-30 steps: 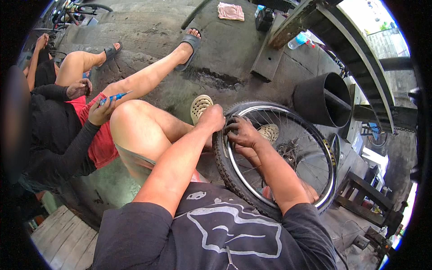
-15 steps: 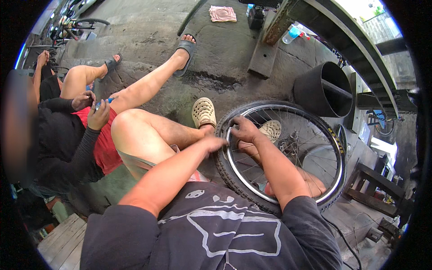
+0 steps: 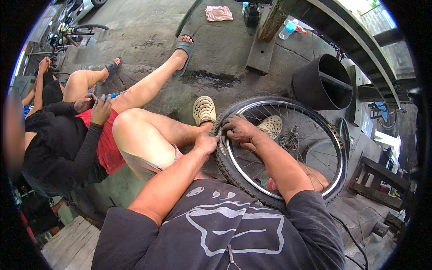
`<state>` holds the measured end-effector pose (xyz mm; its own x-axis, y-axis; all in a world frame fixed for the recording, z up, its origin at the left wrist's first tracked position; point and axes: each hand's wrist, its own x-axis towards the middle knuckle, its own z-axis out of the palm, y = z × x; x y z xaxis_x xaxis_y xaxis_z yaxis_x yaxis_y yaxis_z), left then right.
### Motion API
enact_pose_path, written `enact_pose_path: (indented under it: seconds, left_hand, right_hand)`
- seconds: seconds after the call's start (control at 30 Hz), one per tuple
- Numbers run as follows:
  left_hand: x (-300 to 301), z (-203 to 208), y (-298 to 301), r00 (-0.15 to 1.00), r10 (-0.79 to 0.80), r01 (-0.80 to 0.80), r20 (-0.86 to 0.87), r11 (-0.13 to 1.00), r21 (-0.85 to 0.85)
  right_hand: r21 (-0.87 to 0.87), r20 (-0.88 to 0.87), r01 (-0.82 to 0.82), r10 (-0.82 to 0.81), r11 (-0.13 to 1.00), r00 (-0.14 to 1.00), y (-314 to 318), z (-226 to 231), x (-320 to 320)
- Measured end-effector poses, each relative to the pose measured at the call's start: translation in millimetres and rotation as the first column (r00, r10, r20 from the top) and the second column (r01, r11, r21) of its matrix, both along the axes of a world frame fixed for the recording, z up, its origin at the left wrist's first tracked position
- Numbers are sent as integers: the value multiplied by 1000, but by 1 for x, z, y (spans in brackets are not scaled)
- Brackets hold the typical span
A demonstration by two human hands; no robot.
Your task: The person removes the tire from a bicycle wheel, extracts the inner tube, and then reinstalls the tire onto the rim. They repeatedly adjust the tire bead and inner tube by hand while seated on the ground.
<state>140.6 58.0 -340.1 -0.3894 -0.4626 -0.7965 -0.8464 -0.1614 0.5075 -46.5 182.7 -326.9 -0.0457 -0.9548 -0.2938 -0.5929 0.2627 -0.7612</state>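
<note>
A bicycle wheel with a silver rim [image 3: 234,163] and a black knobby tyre [image 3: 223,168] leans over my lower right leg. My left hand [image 3: 207,142] is closed at the tyre's left edge, thumb side against the rubber. Just beyond it, my right hand [image 3: 239,129] has its fingers curled over the rim and tyre on the same side. Between the two hands, the tyre's side looks pulled away from the rim. The hub [image 3: 294,130] and thin spokes show through the wheel, and one of my beige clogs [image 3: 271,128] is partly behind them.
A seated person [image 3: 58,139] at left holds a small blue object [image 3: 108,97]. Past the wheel stands a black round bin [image 3: 321,83]. A metal frame [image 3: 261,56] rises beyond, near a plastic bottle [image 3: 288,30]. A pink cloth [image 3: 219,13] lies on the floor. Cables run at lower right.
My left hand has moved from a blur beside the wheel onto the tyre's edge. My right hand has shifted slightly along the rim. The seated person's hands have barely moved.
</note>
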Motion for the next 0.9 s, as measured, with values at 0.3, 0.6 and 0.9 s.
enact_pose_path:
  seconds: [0.3, 0.6, 0.9]
  left_hand:
    - [4, 23, 0, 994, 36, -40, -104, 999, -31]
    - [1, 18, -2, 959, 277, -244, -65, 919, 311]
    - [-14, 66, 0, 952, 304, -169, 22, 466, 869]
  right_hand:
    - [93, 9, 102, -103, 990, 995, 3, -15, -1]
    - [232, -295, 249, -176, 940, 939, -1, 11, -2]
    - [438, -165, 147, -82, 887, 983, 53, 121, 29]
